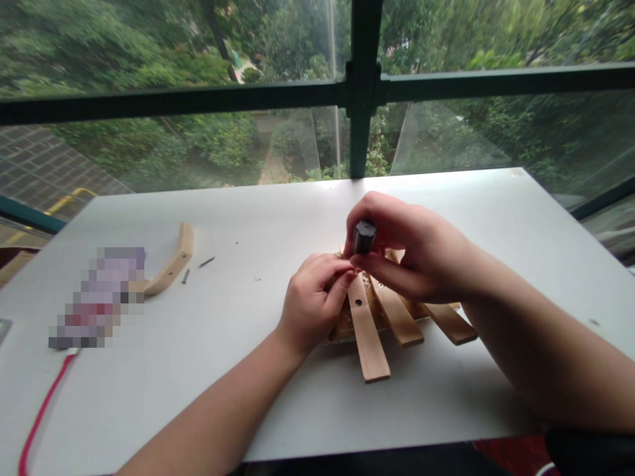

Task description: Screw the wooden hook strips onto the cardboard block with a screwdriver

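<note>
My right hand [411,244] is closed around the dark handle of a screwdriver [364,235], which stands nearly upright. Below it, the thumb and forefinger of my left hand [312,291] are pinched together by the tool's lower end; whatever they hold is too small to make out. Both hands are over a wooden slat [370,344] with a dark screw hole or screw head [358,303] in it. To its right lie a second slat [399,317] and a third slat [451,324]. All three rest across a brownish wooden base [342,330], partly hidden by my hands.
On the left of the white table [223,370] lies a curved wooden piece [173,268] with two holes. Beside it are two small dark screws or bits [206,262]. A blurred-out device [96,297] with a red cable [47,410] is farther left. Windows [198,145] border the back edge.
</note>
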`<state>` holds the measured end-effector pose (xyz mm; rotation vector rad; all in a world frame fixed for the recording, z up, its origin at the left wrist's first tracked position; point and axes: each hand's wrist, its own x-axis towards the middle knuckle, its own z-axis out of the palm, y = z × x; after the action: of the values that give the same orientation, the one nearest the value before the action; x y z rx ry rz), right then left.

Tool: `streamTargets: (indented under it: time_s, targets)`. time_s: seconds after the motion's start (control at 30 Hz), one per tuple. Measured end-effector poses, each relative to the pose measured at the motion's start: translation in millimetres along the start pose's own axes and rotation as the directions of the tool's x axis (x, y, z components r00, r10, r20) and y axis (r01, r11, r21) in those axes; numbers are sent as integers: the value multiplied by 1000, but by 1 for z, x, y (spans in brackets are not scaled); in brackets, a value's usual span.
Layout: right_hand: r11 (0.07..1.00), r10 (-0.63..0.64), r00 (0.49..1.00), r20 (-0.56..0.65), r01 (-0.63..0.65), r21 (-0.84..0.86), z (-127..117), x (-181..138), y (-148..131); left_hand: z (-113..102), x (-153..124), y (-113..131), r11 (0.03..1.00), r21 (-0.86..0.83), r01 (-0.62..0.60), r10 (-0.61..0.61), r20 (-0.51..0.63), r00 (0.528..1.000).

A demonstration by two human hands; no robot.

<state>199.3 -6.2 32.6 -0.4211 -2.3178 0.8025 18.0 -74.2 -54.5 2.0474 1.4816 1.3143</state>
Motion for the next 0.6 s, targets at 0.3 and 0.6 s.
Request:
streamTargets:
  time_s: [0.3,0.6]
  targets:
    - [999,5,998,-55,-7,-38,5,-1,2,1,-2,-2,1000,-12,4,-4,-12,1000]
    - [999,-24,999,37,22,36,0,-1,-2,1,-1,1,999,-48,27,-29,-31,999]
